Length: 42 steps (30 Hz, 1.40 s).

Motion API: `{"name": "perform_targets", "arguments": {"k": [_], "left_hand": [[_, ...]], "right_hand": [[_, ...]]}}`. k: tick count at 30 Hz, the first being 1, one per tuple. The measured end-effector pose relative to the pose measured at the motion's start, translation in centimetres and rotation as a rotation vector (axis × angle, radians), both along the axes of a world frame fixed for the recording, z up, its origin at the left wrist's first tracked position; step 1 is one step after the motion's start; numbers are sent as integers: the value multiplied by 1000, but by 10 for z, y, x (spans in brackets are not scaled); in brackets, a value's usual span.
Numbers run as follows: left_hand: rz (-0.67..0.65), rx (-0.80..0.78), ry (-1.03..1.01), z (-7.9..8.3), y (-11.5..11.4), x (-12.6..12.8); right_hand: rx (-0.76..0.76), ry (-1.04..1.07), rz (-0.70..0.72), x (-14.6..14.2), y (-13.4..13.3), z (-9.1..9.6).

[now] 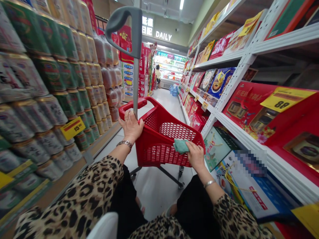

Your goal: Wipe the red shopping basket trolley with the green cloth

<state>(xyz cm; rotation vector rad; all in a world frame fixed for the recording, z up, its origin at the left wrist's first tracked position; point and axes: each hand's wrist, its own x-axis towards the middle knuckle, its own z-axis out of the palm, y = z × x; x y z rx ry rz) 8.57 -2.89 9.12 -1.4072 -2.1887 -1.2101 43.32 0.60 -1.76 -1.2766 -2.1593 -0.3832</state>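
A red plastic shopping basket (171,132) on wheels stands in the aisle in front of me. Its grey pull handle (136,49) rises upright from the near left corner. My left hand (131,126) is closed around the lower part of that handle's pole, at the basket rim. My right hand (195,156) presses a small teal cloth (180,145) against the basket's near right rim, fingers closed on it. The inside of the basket that shows looks bare.
Shelves of stacked cans and jars (50,99) line the left with a yellow price tag (72,128). White shelves (249,126) with red gift boxes line the right. The aisle floor (166,99) runs ahead to a distant person (158,74).
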Motion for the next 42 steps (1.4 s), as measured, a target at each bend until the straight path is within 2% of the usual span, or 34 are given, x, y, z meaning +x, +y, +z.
{"name": "perform_targets", "arguments": {"k": [4,9,15,26,31,35,38,42], "left_hand": [[9,16,-4,-3,3,-2],[2,8,-17,-1,7,-8],[-22,-64,-44,7,10,-19],[78,-132,-154,15,8,-34],[69,-128,-163,5,2,-16],[76,-223,-154,-3,-3,10],[99,-306,-178,-1,-3,23],[101,-348,-200,4,3,25]], "right_hand": [[6,21,-26,13,0,-4],[8,24,-15,12,-3,-3],[5,17,-31,-3,-16,-5],[35,52,-32,-44,-51,-7],[25,49,-81,-57,-50,-5],[-17,34,-107,-60,-48,0],[-13,27,-107,-61,-47,1],[7,22,-67,-60,-46,-4]]}}
